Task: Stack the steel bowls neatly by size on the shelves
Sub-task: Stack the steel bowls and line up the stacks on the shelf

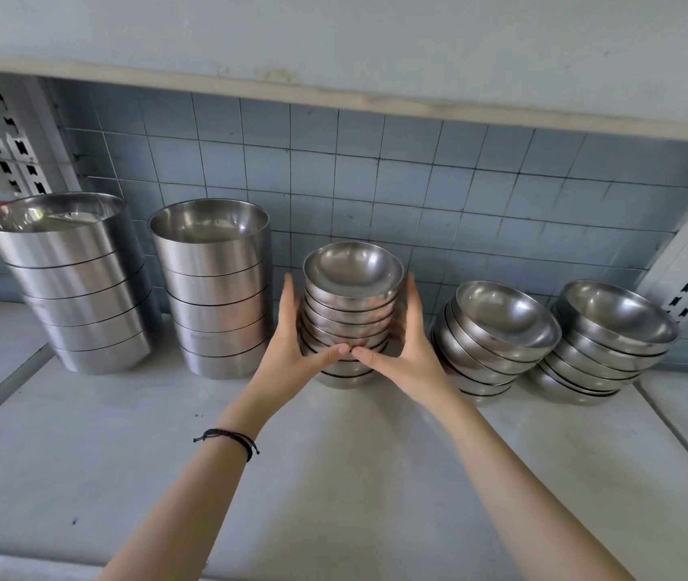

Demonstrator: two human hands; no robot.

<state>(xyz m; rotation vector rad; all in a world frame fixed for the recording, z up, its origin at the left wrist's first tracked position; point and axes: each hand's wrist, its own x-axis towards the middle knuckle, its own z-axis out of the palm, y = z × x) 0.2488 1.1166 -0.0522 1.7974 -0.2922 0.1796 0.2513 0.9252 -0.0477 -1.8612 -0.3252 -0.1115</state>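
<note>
Both hands clasp the middle bowl stack (350, 316) between them: left hand (296, 350) and right hand (405, 350), thumbs meeting in front.

Bare forearms (191, 492), thin black braided cord bracelet (229, 439) just behind the left hand (292, 350)

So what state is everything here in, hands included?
Middle bowl stack: upright, held by both hands.
Left hand: grips that stack.
Right hand: grips that stack.
Far-left large stack: nested, untouched.
Second large stack: nested, untouched.
Fourth stack: leaning, untouched.
Far-right stack: leaning, untouched.
</note>
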